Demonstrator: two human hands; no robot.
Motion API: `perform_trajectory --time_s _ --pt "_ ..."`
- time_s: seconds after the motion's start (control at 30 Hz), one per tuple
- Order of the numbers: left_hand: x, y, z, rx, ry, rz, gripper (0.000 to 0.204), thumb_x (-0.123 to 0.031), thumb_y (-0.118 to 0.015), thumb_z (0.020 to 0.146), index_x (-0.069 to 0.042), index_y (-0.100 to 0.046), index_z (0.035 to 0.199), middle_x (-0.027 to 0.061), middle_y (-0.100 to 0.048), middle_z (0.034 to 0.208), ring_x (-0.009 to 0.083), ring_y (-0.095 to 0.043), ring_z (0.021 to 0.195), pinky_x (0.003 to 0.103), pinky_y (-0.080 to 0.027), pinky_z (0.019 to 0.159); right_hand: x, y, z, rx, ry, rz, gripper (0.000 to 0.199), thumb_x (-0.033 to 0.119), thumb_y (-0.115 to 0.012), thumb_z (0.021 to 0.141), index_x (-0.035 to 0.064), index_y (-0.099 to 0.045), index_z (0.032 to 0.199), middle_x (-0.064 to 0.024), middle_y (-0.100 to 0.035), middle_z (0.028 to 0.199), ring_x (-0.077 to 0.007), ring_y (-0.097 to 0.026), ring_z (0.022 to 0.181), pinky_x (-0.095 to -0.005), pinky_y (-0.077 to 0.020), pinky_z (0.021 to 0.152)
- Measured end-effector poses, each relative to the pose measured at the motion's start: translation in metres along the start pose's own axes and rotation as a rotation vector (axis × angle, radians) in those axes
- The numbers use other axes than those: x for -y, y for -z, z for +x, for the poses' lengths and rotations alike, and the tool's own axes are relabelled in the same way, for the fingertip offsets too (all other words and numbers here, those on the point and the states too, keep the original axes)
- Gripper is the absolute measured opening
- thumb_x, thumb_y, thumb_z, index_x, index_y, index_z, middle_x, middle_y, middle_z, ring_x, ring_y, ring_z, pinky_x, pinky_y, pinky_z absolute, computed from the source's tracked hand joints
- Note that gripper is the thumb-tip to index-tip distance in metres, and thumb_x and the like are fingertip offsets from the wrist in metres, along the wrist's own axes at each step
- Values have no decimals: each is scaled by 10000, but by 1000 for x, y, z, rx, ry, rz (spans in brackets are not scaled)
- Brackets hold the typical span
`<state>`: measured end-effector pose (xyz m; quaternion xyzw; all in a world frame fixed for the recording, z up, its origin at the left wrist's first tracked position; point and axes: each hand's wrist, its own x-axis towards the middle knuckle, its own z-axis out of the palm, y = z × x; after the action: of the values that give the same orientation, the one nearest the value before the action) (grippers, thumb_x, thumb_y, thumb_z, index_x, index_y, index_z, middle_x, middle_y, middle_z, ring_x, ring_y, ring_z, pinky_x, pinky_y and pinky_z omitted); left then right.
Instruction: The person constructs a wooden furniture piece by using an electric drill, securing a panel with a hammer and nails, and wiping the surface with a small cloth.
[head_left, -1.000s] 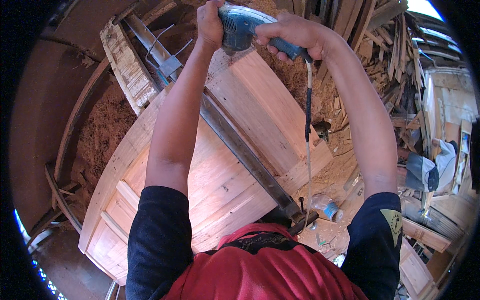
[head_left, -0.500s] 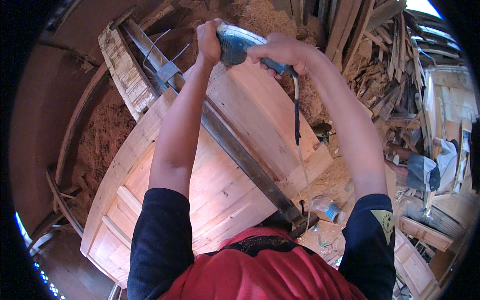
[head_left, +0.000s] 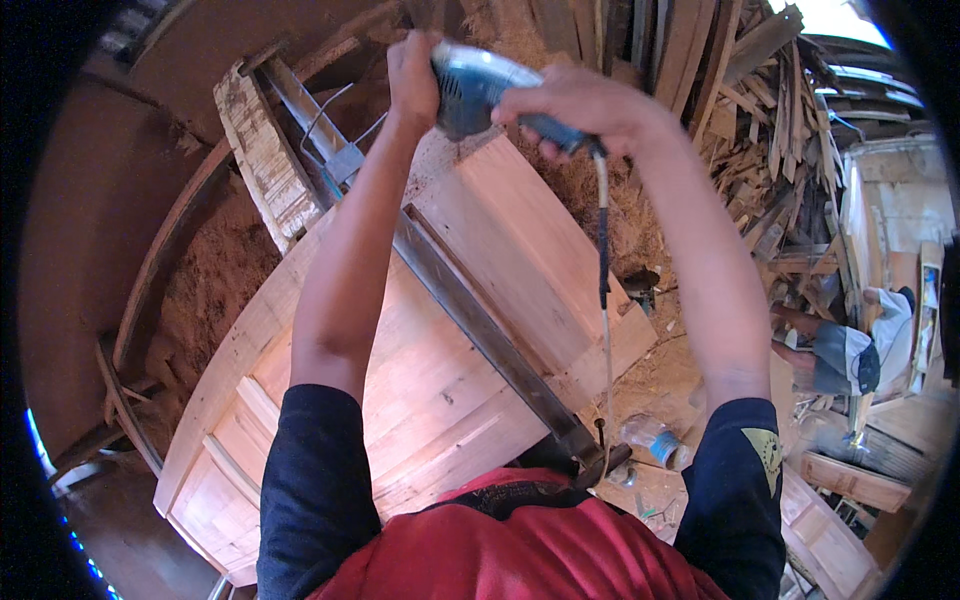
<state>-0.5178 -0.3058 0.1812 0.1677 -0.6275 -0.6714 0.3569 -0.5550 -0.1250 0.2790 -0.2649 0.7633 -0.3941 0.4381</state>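
A corded power tool [head_left: 470, 92] with a blue-green, vented body and a pale top is held out at arm's length, above the far end of a large wooden panel [head_left: 420, 340]. My left hand [head_left: 412, 82] is closed round its front end. Wrapped around the rear handle is my right hand [head_left: 580, 105], slightly blurred. The tool's cable [head_left: 604, 240] hangs from the handle down past the panel's right side. A long metal bar clamp [head_left: 480, 335] crosses the panel diagonally. The tool's underside is hidden, so I cannot tell whether it touches the wood.
Scrap wood [head_left: 780, 120] is heaped at the far right. A clear plastic bottle [head_left: 655, 440] lies on the dusty floor. A worn wooden board [head_left: 268, 155] stands by the clamp's far end. Another person [head_left: 850, 350] is at the right.
The view has shifted slightly, with the panel and clamp appearing a little lower. Both hands keep hold of the power tool, and the right hand has become blurred.
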Motion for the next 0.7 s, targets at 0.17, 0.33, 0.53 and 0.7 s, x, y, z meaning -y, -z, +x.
perform_trajectory --time_s 0.17,0.33,0.53,0.7 --pt "-97 3 -3 38 253 -262 378 -442 -540 918 -70 -558 984 136 -592 980 223 -562 865 376 -468 757 44 1 -89 55 253 284 485 371 -746 822 -19 -612 1075 -46 -601 704 -75 -582 497 -212 -477 434" --pt "-124 75 -78 145 -683 228 421 -308 -484 912 34 -696 789 131 -701 773 219 -652 728 345 -496 730 38 -90 -171 145 133 369 555 314 -753 808 -17 -541 1200 -22 -594 754 -82 -582 541 -231 -488 463" --pt "-99 241 -290 -27 -50 178 596 -427 -335 970 42 -692 1063 160 -702 1144 257 -613 1101 382 -430 982 -28 -245 -207 7 461 -378 821 240 -734 744 -12 -363 1431 -197 -677 1104 -356 -695 948 -446 -545 820" --pt "-92 388 -503 -529 323 522 359 -269 -458 1039 16 -659 1129 129 -692 1107 237 -640 1053 380 -461 944 -112 -355 -202 133 319 -790 946 298 -732 780 50 -188 1512 -263 -644 1191 -422 -677 981 -518 -542 831"
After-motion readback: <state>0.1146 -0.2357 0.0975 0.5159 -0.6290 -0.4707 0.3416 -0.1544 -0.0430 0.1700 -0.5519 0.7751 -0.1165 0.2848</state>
